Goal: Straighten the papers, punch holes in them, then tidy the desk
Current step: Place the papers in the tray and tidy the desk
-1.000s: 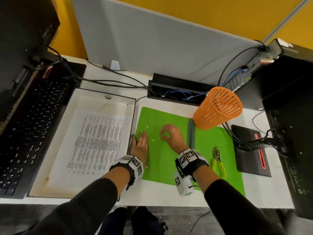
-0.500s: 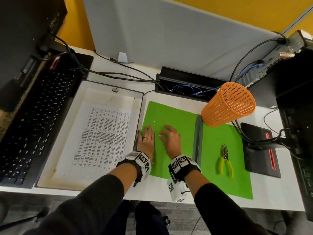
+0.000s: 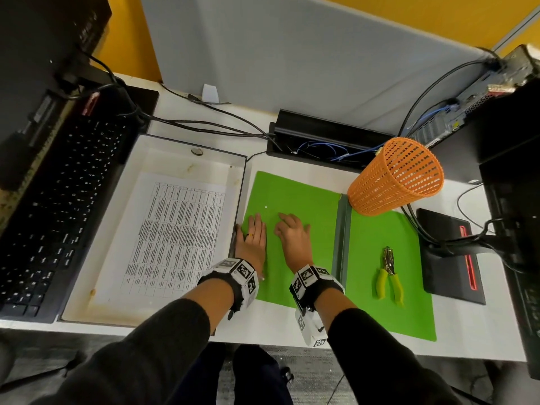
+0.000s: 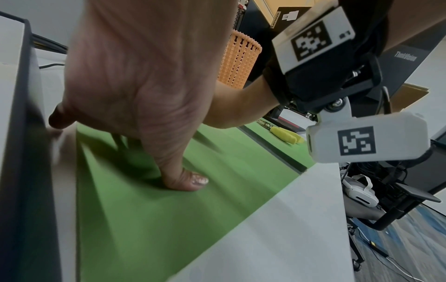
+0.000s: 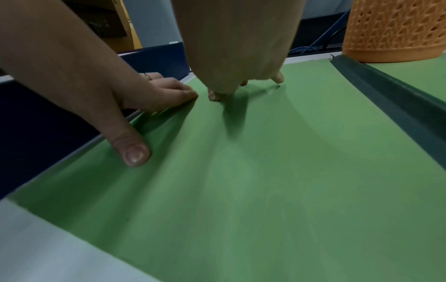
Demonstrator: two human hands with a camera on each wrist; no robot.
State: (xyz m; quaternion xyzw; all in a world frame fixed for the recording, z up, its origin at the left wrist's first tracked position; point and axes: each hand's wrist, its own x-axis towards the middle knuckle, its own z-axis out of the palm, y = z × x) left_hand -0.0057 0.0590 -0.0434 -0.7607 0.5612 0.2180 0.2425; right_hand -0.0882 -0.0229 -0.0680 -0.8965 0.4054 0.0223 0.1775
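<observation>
Bench carries a white tray with the printed papers just left of the left hand, whose straight fingers press flat on the open green folder. The right hand rests beside it, fingers loosely bent, tips on the folder, holding nothing. Right of both, past the grey spine, lies the yellow-handled hole punch.
</observation>
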